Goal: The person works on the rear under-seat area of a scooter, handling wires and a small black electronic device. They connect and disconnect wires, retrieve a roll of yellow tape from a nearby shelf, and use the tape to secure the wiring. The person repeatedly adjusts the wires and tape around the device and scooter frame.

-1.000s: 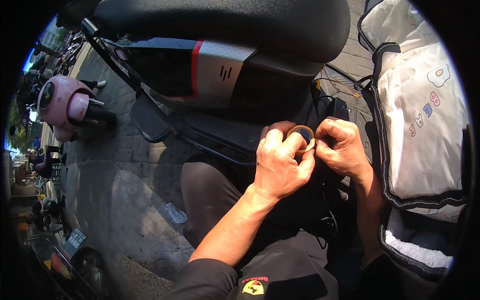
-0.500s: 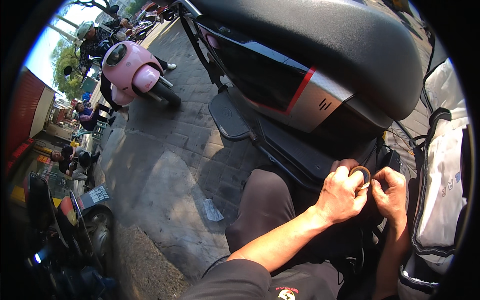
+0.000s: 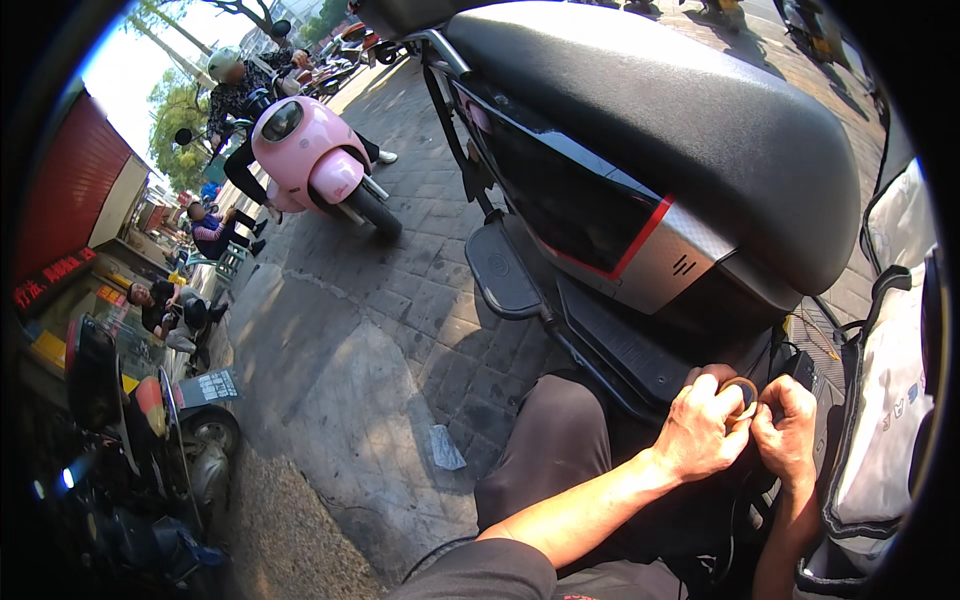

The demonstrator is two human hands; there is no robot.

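Note:
My left hand [image 3: 698, 430] is closed around a small roll of tape [image 3: 741, 386], a ring with a tan rim and dark middle. Close against the roll, my right hand [image 3: 786, 428] has its fingers pinched together; whatever lies between them is too small to make out. Both hands are held low beside the rear of a black and silver scooter [image 3: 640, 250] with a red-edged panel. The scooter's black seat [image 3: 650, 95] rises above them, and its footrest [image 3: 502, 270] juts out at the left.
A white bag [image 3: 880, 400] with black trim stands close at the right. Across the paving [image 3: 440, 300], a person sits on a pink scooter [image 3: 310, 150]. Two people [image 3: 165, 315] sit farther left. Another scooter [image 3: 140, 420] is parked at the lower left. A scrap of plastic [image 3: 446, 447] lies on the ground.
The view has shifted, so the scooters and ground appear farther right and lower. My hands keep together at the roll of tape, with little change in their grip.

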